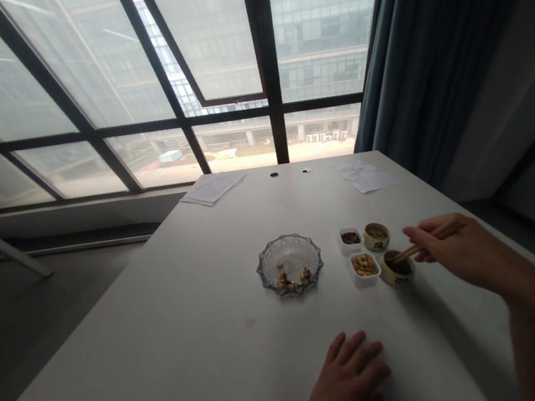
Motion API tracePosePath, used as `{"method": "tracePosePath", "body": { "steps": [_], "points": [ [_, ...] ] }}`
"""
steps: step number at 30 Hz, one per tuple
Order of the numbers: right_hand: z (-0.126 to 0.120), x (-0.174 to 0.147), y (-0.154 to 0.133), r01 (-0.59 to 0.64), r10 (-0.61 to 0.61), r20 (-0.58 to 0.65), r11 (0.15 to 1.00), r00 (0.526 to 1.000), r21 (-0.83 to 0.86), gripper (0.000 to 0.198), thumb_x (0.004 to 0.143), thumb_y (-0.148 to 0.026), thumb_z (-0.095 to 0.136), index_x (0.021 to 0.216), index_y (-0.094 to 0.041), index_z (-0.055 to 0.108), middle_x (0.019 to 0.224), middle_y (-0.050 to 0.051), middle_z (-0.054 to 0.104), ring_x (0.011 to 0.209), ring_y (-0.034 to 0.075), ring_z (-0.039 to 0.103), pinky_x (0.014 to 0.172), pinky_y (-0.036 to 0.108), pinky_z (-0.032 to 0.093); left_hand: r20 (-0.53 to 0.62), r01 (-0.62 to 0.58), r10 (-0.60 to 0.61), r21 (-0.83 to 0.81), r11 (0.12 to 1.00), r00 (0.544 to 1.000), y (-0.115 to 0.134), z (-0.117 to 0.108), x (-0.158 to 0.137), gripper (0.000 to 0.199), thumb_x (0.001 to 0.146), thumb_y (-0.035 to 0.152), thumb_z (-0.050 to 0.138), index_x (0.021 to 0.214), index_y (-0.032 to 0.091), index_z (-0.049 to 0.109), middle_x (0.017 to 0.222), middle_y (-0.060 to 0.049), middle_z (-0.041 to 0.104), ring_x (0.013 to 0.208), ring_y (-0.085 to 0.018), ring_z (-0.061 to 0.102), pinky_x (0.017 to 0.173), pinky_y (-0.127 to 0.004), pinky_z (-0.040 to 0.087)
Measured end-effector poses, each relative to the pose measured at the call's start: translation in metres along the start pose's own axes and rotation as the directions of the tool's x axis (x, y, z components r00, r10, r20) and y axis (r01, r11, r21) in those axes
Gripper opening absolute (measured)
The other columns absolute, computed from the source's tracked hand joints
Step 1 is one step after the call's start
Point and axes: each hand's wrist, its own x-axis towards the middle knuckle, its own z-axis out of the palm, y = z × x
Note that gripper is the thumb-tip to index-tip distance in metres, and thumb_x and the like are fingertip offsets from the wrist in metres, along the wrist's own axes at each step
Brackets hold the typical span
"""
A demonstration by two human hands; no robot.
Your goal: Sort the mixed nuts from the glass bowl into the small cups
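Observation:
My right hand (446, 248) grips a pair of wooden chopsticks (414, 249). Their tips reach into a small round cream bowl (399, 279) with dark contents. Behind it stands a second round bowl (378, 246) with brownish pieces and a dark mark on its side. To the left are two square white plastic cups, one with dark brown bits (350, 238), the other with tan nuts (363, 265). A scalloped clear glass bowl (288, 255) holds several brown and tan pieces near its front. Fingers spread, my left hand (349, 375) rests on the table with nothing in it.
The white table (179, 319) runs toward large framed windows (219, 35). Paper sheets lie at its far left (213, 189) and far right (366, 175). Two round holes are near the far edge. A dark curtain (397, 63) hangs on the right.

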Motion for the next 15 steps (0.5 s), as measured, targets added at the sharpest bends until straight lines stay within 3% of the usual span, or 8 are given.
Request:
{"method": "tracePosePath", "body": {
  "steps": [4, 15],
  "points": [
    [0.005, 0.003, -0.001, 0.011, -0.009, 0.121, 1.000, 0.993, -0.015, 0.032, 0.088, -0.047, 0.069, 0.068, -0.022, 0.075, 0.059, 0.007, 0.074, 0.052, 0.023, 0.071, 0.043, 0.026, 0.051, 0.007, 0.003, -0.003, -0.023, 1.000, 1.000, 0.001, -0.002, 0.000, 0.035, 0.097, 0.033, 0.060, 0.131, 0.028, 0.054, 0.156, 0.001, 0.047, 0.148, -0.026, 0.034, 0.124, -0.051, 0.023],
    [-0.005, 0.000, -0.002, -0.045, 0.048, 0.077, 0.998, 0.996, -0.041, 0.035, 0.090, -0.050, 0.065, 0.073, -0.021, 0.075, 0.064, 0.007, 0.075, 0.058, 0.024, 0.074, 0.047, 0.027, 0.052, 0.022, 0.006, -0.006, -0.005, 1.000, 1.000, 0.002, -0.003, 0.001, 0.040, 0.091, 0.028, 0.063, 0.130, 0.027, 0.054, 0.155, 0.000, 0.049, 0.147, -0.027, 0.036, 0.124, -0.052, 0.025]
  ]
}}
